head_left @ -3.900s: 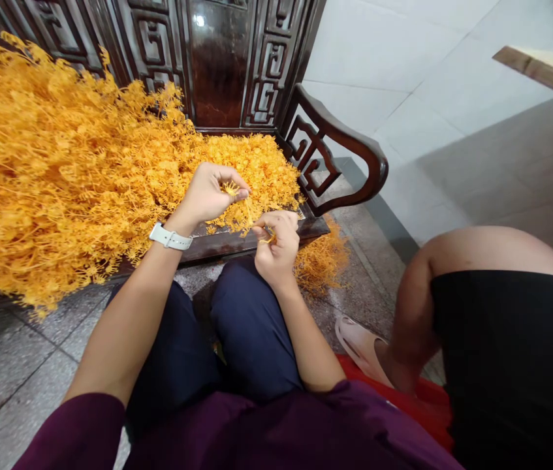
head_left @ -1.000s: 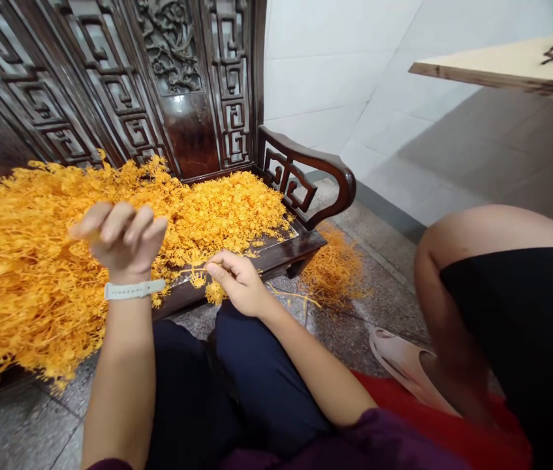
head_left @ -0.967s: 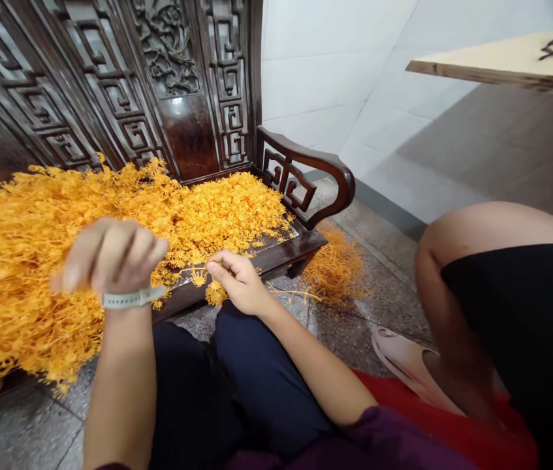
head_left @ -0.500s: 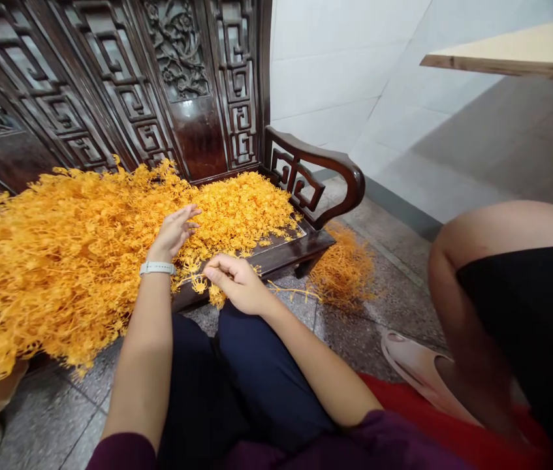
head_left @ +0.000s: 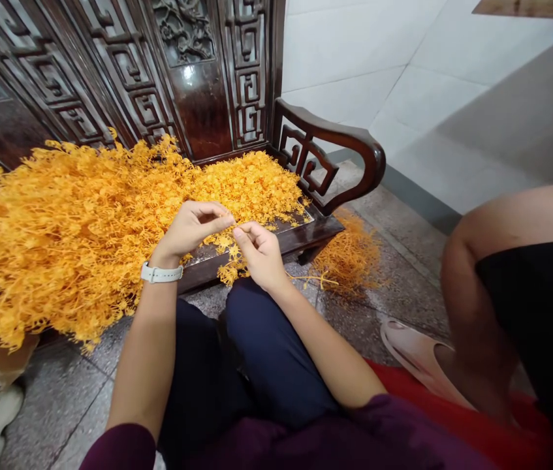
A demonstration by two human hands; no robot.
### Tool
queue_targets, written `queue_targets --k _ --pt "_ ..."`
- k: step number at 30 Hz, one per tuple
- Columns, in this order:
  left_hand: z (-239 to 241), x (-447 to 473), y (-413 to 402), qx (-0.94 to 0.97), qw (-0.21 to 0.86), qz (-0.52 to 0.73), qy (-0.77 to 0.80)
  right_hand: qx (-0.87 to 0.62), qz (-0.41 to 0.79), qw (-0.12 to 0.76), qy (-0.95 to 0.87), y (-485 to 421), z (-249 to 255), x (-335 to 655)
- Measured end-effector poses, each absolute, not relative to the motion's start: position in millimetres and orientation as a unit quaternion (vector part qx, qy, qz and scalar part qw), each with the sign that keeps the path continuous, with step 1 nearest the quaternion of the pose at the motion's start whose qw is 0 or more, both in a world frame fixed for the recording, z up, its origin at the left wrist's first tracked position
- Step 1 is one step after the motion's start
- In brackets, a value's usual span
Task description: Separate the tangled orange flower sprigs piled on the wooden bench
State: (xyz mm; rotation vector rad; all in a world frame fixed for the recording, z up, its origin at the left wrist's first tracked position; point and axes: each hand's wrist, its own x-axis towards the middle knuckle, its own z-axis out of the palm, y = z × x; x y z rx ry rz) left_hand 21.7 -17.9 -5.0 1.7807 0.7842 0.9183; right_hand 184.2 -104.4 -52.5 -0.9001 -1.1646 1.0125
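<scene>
Dark carved wood forms the bench (head_left: 205, 124) against a pale tiled wall (head_left: 345, 62). The right hand (head_left: 264, 258) grips an orange spray (head_left: 230, 273), its stalk jutting past the wrist; the left hand (head_left: 190, 228) brings thumb and forefinger together at the right's fingertips, whether on a blossom I cannot tell. Just beyond lies a low pile (head_left: 249, 183), seemingly loose heads already stripped. Bare-looking stems (head_left: 349, 258) lie on the floor beside the bench. Leftward, a far larger heap (head_left: 80, 222) of stemmed sprays suggests most work remains.
</scene>
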Motion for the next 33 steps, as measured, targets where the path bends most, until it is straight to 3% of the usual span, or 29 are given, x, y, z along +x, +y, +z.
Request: queue_targets --k 7,12,17,20,22,25,28,33 --pt "-20.4 23.9 -3.3 0.62 0.466 0.536 0.335 -0.368 0.398 0.566 -0.62 -108.5 -49.7 181.5" --pt "-10.3 4.4 15.3 0.435 0.48 0.664 0.373 -0.245 0.37 0.437 -0.782 -119.3 -41.4 178.3" --pt "19.2 -29.6 -18.3 0.587 0.521 0.602 0.148 -0.232 0.5 0.405 -0.729 -114.1 -46.2 180.9" --pt "35.2 -45.1 -20.6 0.705 0.527 0.474 0.019 -0.24 0.497 0.374 -0.745 -106.8 -48.9 182.7" --pt "42.2 -39.0 -1.0 0.704 0.535 0.461 0.078 -0.243 0.467 0.342 -0.778 -104.6 -48.0 181.4" --pt "34.7 -5.4 41.7 0.58 0.557 0.54 0.248 -0.245 0.438 0.299 -0.812 -105.4 -45.0 177.3" --pt "2.8 27.0 66.7 0.457 0.605 0.481 0.44 -0.248 0.426 0.292 -0.82 -108.5 -43.9 176.9" --pt "-40.7 23.7 57.3 0.444 0.693 0.379 0.424 -0.26 0.437 0.355 -0.784 -111.3 -48.0 187.9"
